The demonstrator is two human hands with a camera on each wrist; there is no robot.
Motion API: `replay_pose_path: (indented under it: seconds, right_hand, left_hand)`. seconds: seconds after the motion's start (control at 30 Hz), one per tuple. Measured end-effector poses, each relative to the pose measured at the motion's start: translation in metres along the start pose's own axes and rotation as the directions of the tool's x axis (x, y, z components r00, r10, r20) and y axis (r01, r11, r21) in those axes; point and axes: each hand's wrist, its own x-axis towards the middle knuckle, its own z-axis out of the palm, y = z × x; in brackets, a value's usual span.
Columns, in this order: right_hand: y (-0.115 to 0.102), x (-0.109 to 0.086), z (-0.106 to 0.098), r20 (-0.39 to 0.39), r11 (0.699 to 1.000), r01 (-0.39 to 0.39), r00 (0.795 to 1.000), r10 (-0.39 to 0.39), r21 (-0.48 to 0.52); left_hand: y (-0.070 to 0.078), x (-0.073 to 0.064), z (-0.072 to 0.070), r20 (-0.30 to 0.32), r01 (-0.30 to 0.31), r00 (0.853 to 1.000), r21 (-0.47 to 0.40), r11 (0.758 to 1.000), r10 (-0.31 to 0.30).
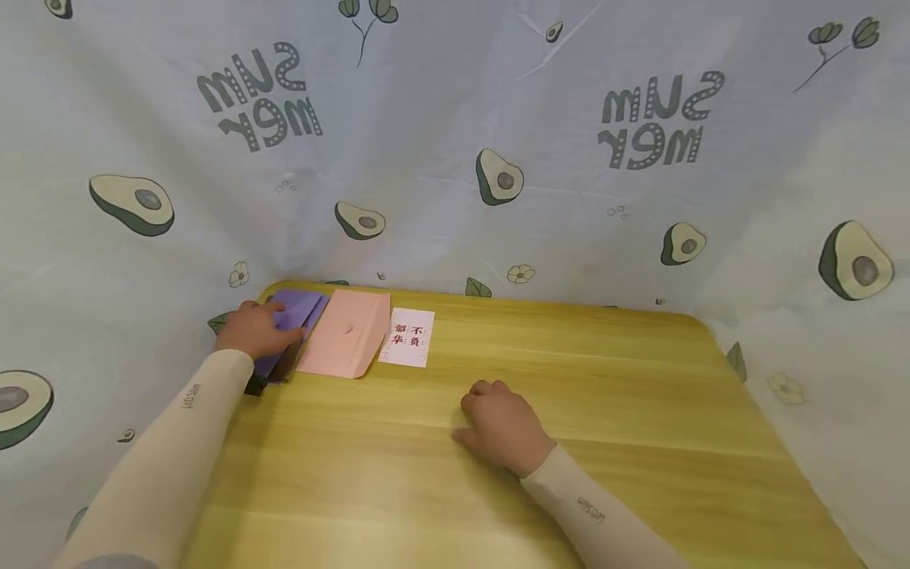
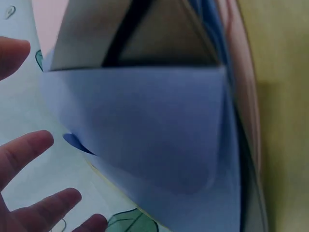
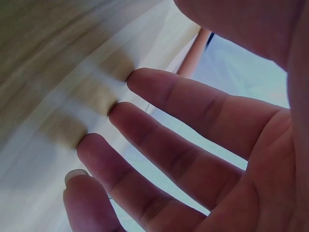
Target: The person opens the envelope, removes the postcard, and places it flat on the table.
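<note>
My left hand (image 1: 257,328) is at the purple envelope (image 1: 295,310) at the table's back left. In the left wrist view its fingers (image 2: 29,159) are spread beside the envelope (image 2: 145,116), with a gap showing between them and the paper. A brownish envelope (image 1: 286,365) lies partly hidden under that hand. To its right are a pink envelope (image 1: 347,332) and a white card (image 1: 408,338) with red characters. My right hand (image 1: 506,425) rests on the table, its fingers (image 3: 164,130) loosely bent and holding nothing, fingertips touching the wood.
The yellow wood-grain table (image 1: 569,371) has rounded back corners. A pale curtain (image 1: 426,118) printed with avocados and mirrored lettering hangs behind it and along both sides. A small black object (image 1: 256,385) shows beside my left wrist.
</note>
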Motion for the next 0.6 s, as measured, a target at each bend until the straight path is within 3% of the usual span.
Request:
replay_pose_path:
  seconds: [0.23,0.6]
  right_hand:
    - [-0.0034,-0.0007,0.0016,0.001,1.0,-0.002,1.0,0.002,0.002]
    - [-0.0021,-0.0008,-0.0015,-0.013,1.0,-0.002,1.0,0.002,0.002]
  left_hand:
    - [-0.0101,-0.0038,0.0041,0.068,0.064,0.996,0.017,0.998,-0.065]
    - [-0.0038,-0.0008,0.0035,0.077,0.054,0.996,0.01,0.999,-0.054]
